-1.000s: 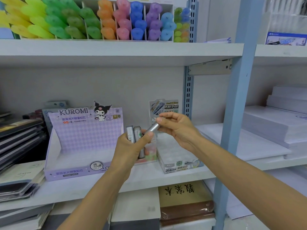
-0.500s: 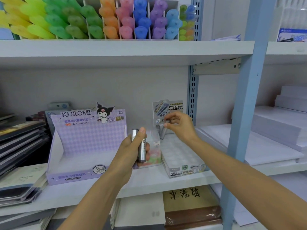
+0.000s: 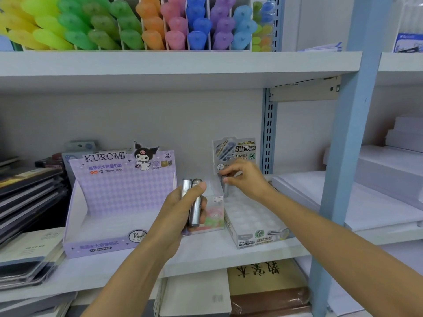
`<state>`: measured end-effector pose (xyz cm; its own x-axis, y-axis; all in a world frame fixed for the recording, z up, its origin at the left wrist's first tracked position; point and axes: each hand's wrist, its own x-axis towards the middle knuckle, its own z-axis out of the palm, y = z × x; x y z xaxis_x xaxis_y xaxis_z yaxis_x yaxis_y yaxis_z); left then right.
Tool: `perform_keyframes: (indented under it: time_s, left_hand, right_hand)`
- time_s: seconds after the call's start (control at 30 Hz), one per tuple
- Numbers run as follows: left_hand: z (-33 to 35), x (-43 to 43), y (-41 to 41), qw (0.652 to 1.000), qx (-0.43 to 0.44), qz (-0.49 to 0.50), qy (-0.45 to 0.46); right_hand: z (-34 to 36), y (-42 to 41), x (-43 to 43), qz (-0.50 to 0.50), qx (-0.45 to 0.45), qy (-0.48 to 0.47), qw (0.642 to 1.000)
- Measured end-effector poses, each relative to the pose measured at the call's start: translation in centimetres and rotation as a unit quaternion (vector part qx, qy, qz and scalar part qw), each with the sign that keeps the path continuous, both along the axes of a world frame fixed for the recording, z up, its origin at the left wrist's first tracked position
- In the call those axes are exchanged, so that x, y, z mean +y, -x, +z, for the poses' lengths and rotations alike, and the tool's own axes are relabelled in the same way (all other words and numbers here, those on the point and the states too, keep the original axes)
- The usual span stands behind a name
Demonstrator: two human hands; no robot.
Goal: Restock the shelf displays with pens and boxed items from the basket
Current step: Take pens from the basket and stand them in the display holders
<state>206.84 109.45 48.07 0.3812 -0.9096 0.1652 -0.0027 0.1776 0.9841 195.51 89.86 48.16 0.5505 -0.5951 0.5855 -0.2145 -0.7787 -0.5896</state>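
Note:
My left hand (image 3: 177, 212) grips two silver lead tubes (image 3: 193, 202) upright in front of the middle shelf. My right hand (image 3: 246, 179) pinches a third silver tube (image 3: 225, 187) and holds it upright over the back left corner of the white display tray (image 3: 254, 221), whose top has rows of round holes. A printed header card (image 3: 235, 152) stands at the back of that tray. The purple KUROMI display box (image 3: 119, 202) sits to the left, its tray showing nothing inside.
A small clear box with pink and green contents (image 3: 214, 213) stands between the two displays. Stacked notebooks (image 3: 27, 197) fill the left; white paper reams (image 3: 389, 175) lie right of the blue upright post (image 3: 343, 156). Coloured highlighters (image 3: 128, 21) line the upper shelf.
My right hand took one silver tube from the bundle in my left hand and carried it right and back to the white tray. My left hand stayed put with two tubes.

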Motion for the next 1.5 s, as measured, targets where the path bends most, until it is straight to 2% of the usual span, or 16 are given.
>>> perform_keyframes:
  time_s: [0.33,0.5,0.57,0.63,0.73,0.77,0.83,0.9,0.97,1.03,1.1,1.2,1.27,1.37,1.5]
  left_hand:
    - [0.1,-0.1,0.3,1.000,-0.003,0.017,0.018]
    - [0.0,0.0,0.4,0.999,-0.023,0.019,0.016]
    - [0.1,0.2,0.6,0.999,-0.039,0.023,0.011]
    - [0.1,0.4,0.8,0.998,-0.054,0.026,0.009]
    - [0.1,0.5,1.5,0.997,-0.068,0.028,0.024]
    - [0.1,0.6,1.7,0.997,-0.070,0.026,0.031]
    - [0.0,0.7,2.1,0.996,-0.078,0.021,0.044]
    - [-0.1,0.7,2.5,0.994,-0.097,0.022,0.056]
    - [-0.3,0.8,2.8,0.991,-0.117,0.027,0.063]
    - [-0.3,1.1,3.0,0.991,-0.119,0.024,0.059]
    - [-0.1,1.7,3.0,0.996,-0.082,0.003,0.047]
    - [0.1,2.4,2.5,0.999,-0.024,-0.024,0.035]
    - [0.1,2.5,2.2,0.999,-0.028,-0.021,0.035]
    - [0.0,2.4,2.3,0.998,-0.046,-0.004,0.047]
    - [0.2,2.3,2.7,0.997,-0.059,0.006,0.041]
  right_hand:
    - [-0.8,-0.2,-0.1,-0.044,0.135,0.134,0.981]
    - [-0.3,0.3,0.2,-0.048,0.160,0.088,0.982]
    - [0.0,0.6,0.9,-0.043,0.117,0.073,0.990]
    - [0.7,1.1,2.0,-0.028,0.012,0.044,0.999]
    - [2.3,2.2,4.4,0.082,-0.114,-0.095,0.986]
    - [2.8,2.6,5.1,0.122,-0.121,-0.128,0.977]
    - [3.4,3.3,6.4,0.178,-0.074,-0.155,0.969]
    - [3.4,3.5,7.5,0.207,-0.007,-0.163,0.965]
    - [3.3,3.8,8.2,0.219,0.015,-0.162,0.962]
    - [3.2,4.1,8.5,0.228,0.006,-0.165,0.960]
    - [3.3,4.5,8.5,0.236,-0.016,-0.178,0.955]
    - [3.4,4.9,8.3,0.241,-0.102,-0.221,0.939]
    - [3.4,5.1,8.2,0.253,-0.132,-0.248,0.926]
    - [3.2,5.0,8.6,0.286,-0.125,-0.291,0.904]
    - [3.1,4.6,8.6,0.243,-0.149,-0.287,0.914]
